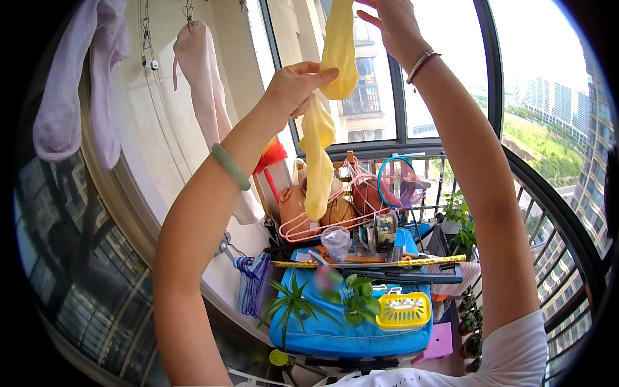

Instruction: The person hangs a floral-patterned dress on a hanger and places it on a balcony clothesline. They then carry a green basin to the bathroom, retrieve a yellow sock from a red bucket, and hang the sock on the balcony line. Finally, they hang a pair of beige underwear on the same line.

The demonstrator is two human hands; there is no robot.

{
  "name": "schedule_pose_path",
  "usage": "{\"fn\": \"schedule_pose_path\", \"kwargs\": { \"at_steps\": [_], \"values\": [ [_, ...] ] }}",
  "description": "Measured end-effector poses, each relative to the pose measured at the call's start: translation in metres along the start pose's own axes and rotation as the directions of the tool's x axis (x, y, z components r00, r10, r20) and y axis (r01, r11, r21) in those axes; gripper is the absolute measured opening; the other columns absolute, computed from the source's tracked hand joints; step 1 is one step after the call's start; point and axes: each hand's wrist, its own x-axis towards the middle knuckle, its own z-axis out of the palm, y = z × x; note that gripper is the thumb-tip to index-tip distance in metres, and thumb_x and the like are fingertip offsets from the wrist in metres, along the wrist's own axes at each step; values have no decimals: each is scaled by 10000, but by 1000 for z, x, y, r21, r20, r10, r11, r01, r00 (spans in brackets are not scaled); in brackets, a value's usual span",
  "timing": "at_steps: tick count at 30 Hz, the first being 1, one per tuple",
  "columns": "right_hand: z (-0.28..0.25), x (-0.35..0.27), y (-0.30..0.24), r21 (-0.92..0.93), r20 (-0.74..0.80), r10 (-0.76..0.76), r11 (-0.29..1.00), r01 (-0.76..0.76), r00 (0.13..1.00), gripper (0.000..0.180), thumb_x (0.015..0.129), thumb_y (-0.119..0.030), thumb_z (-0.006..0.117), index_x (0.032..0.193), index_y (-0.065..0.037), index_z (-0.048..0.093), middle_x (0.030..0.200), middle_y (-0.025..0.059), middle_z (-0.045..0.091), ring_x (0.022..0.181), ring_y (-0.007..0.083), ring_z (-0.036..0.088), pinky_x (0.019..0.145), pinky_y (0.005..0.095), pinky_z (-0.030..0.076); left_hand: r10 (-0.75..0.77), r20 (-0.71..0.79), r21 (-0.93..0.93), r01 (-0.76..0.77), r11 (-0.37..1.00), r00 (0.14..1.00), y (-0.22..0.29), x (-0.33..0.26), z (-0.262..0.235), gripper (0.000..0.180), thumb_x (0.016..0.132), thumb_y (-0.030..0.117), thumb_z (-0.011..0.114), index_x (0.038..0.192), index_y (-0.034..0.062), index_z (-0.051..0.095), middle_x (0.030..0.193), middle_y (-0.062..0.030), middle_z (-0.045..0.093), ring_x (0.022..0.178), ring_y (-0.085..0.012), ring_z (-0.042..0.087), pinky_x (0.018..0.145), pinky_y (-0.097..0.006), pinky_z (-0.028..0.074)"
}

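Note:
My left hand is raised, its thumb and fingers pinched together. A ribbed yellow sock dangles from its grip. Just above, a second yellow sock hangs down from beyond the upper edge, and my left thumb overlaps its toe end. My right hand reaches up to the right of that upper sock. Its visible fingers are stretched and apart; the frame cuts off the others. What holds the upper sock is out of view.
Lilac socks and a pale pink sock hang at left. Below are pink hangers, a blue-covered surface, potted plants, a yellow basket and purple hangers. A railing and windows border the right.

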Motion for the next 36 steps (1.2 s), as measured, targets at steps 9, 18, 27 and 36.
{"fn": "schedule_pose_path", "kwargs": {
  "at_steps": [9,18,27,36],
  "values": [
    [-52,-89,52,-259,199,276,940,-221,940,742,838,-513,632,1325,11,439,1214,132,537,1107,191,525,917,395,437,97,30,-96,-94,991,995,11,-10,0,510,836,303,705,1246,59,525,870,-60,616,362,-10,325,395,-171,253],
    [-31,-142,48,80,308,574,779,-622,759,631,859,-474,638,1261,-11,485,1182,103,558,1125,204,521,937,380,404,151,169,30,-158,987,974,29,-32,-10,440,865,85,613,1291,78,501,1034,-73,551,461,-25,402,416,-170,318],
    [-7,-144,16,115,438,584,718,-687,684,402,916,-227,615,1217,10,493,1034,79,621,920,146,642,788,277,543,89,297,58,-111,992,951,58,-50,-28,460,830,21,642,1271,38,511,979,-23,538,432,-27,366,386,-211,251],
    [-18,-163,5,79,597,628,573,-816,499,447,921,-256,601,1223,51,483,1042,120,630,915,172,659,756,293,567,113,404,70,-154,986,908,77,-64,-26,383,843,2,623,1219,44,564,980,3,554,453,-11,389,384,-189,242]
  ]
}}
